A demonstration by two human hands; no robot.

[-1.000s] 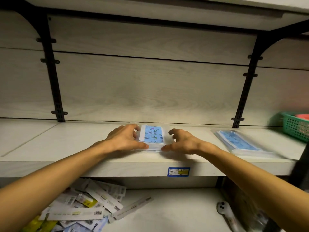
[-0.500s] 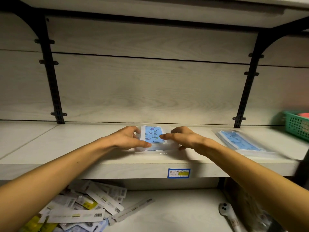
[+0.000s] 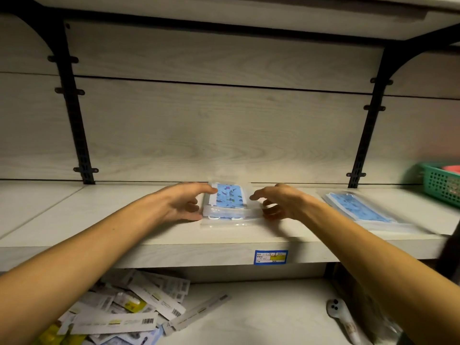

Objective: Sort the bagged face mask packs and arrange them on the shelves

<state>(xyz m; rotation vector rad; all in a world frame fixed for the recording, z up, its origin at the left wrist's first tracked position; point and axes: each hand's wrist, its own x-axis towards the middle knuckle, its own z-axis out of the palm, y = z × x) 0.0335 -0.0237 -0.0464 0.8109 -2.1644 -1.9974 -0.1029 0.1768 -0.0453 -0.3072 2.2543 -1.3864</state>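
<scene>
mask pack (image 3: 230, 201) flat, long axis toward wall | left hand (image 3: 183, 205), right hand (image 3: 281, 202) flank it (fingers loose, gripping nothing)

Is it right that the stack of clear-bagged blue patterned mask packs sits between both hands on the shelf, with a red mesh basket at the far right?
Not quite. The head view shows the mesh basket is green, not red. The stack of clear-bagged blue patterned mask packs does sit between the left hand and right hand on the shelf.
</scene>
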